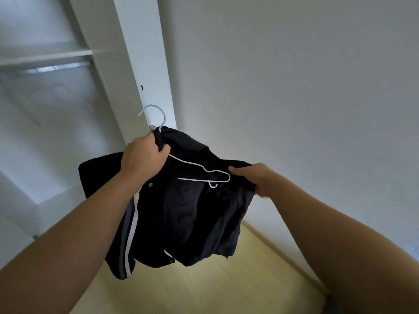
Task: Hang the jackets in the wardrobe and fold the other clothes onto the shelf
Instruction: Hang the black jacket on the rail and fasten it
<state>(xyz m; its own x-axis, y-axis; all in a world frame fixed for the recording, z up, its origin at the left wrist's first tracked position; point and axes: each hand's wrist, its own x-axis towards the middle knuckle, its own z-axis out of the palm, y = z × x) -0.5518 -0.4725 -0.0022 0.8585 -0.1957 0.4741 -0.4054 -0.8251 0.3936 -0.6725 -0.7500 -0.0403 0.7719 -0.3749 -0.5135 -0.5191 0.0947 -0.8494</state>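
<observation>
White wall and pale wooden floor fill the right side of the view, with an open white wardrobe on the left. A dark jacket with white and grey stripes down one front edge is held up in the air in front of the wardrobe's upright side panel, well above the floor. A white wire hanger sits partly inside it, its right shoulder and small notch hook lying bare on the fabric, its top hook pointing up. The left hand is curled tightly round the jacket's collar and the neck of the hanger just under the hook. The right hand pinches the jacket's shoulder fabric between thumb and fingers, just beside the hanger's right end. Inside the wardrobe, up and to the left, a white shelf runs above a metal rail, both blurred.
</observation>
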